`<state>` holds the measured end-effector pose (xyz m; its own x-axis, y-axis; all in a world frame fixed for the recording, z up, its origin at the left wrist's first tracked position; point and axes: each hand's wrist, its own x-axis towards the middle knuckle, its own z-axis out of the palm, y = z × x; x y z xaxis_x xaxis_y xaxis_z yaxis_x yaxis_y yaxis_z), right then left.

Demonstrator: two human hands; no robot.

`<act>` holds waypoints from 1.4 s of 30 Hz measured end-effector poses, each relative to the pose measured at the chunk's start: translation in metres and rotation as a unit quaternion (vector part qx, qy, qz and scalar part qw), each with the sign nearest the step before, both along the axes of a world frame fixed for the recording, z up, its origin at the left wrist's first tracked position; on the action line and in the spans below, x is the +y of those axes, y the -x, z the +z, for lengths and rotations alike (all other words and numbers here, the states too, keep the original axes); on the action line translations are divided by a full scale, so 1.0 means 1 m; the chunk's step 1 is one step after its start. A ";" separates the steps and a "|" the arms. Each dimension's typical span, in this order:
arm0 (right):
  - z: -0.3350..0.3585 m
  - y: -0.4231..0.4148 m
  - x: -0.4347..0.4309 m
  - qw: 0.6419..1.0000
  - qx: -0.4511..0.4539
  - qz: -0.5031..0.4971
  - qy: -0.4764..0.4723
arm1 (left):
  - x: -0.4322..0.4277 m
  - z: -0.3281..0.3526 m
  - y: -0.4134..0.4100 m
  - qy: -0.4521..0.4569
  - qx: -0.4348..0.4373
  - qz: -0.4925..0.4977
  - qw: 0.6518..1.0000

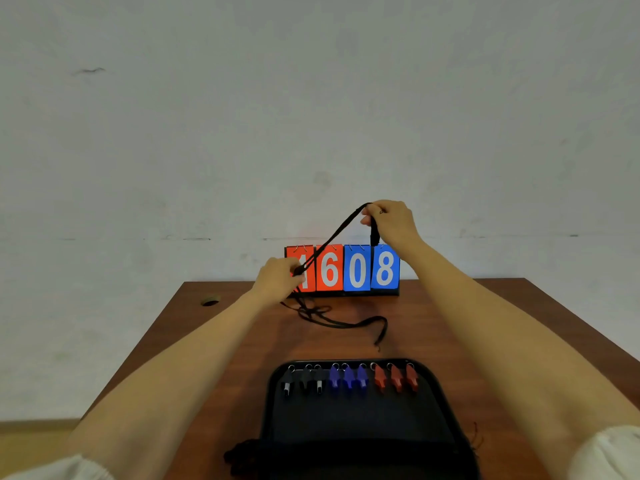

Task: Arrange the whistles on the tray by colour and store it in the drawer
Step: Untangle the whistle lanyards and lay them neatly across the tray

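Item 1. The black tray [346, 420] lies on the brown table [485, 323] at the near edge, nearest the person.

Item 2. Nine whistles sit in one row along the tray's far rim, grouped by colour. The black whistles [304, 379] are at the tray's left end, the blue whistles [348, 377] in the middle and the red whistles [396, 377] at the right end. Each has a small metal ring at its far end.

Item 3. Both hands are raised beyond the tray's far rim, well apart. The left hand [277, 275] is the lower one and pinches a black lanyard [332, 237]. The right hand [391, 220] is higher and pinches the same lanyard, which runs taut between them. A short dark piece hangs below the right hand; what it is cannot be told.

Item 4. More loose black cords [339, 320] lie on the table between the tray and a flip scoreboard [356, 268] reading 1608, which stands beyond the tray at the table's far edge. A dark bundle [242, 455], too dim to identify, lies against the tray's near left corner.
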<state>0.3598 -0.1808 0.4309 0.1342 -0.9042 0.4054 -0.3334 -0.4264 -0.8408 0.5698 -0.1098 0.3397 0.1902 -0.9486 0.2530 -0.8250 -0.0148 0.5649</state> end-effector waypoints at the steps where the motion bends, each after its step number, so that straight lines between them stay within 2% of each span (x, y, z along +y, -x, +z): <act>1: -0.001 0.000 -0.002 1.000 -0.012 -0.010 -0.003 | 0.001 -0.004 -0.002 -0.015 0.003 0.006 1.000; 4: -0.003 0.005 -0.008 0.999 -0.023 -0.035 -0.012 | 0.003 -0.009 -0.005 -0.029 0.043 0.023 0.998; 9: -0.016 0.015 -0.020 0.997 0.015 -0.076 -0.026 | 0.009 -0.007 -0.012 0.029 0.154 0.054 0.986; 13: -0.030 0.024 -0.027 0.992 0.047 -0.110 -0.042 | 0.009 -0.011 -0.025 0.010 0.097 0.090 0.991; 16: -0.041 0.024 -0.028 0.988 0.111 -0.101 -0.049 | 0.008 -0.013 -0.026 0.016 0.139 0.106 0.984; 18: -0.046 0.022 -0.029 0.983 0.143 -0.105 -0.040 | 0.006 -0.014 -0.026 0.013 0.126 0.120 0.985; 21: -0.051 0.024 -0.027 0.977 0.172 -0.121 -0.032 | 0.009 -0.019 -0.033 -0.039 0.059 0.163 0.984; 25: -0.059 0.028 -0.025 0.952 0.268 -0.148 -0.009 | 0.017 -0.027 -0.040 -0.082 -0.067 0.219 0.970; 34: -0.085 0.045 -0.031 0.926 0.321 -0.185 -0.070 | 0.023 -0.037 -0.057 -0.114 -0.005 0.275 0.955; 39: -0.102 0.040 -0.032 0.929 0.325 -0.156 -0.088 | 0.015 -0.031 -0.049 -0.093 0.128 0.228 0.961; 40: -0.103 0.038 -0.031 0.929 0.326 -0.151 -0.089 | 0.011 -0.028 -0.044 -0.082 0.185 0.214 0.956; 42: -0.106 0.032 -0.030 0.932 0.324 -0.139 -0.089 | 0.005 -0.019 -0.029 -0.063 0.349 0.152 0.923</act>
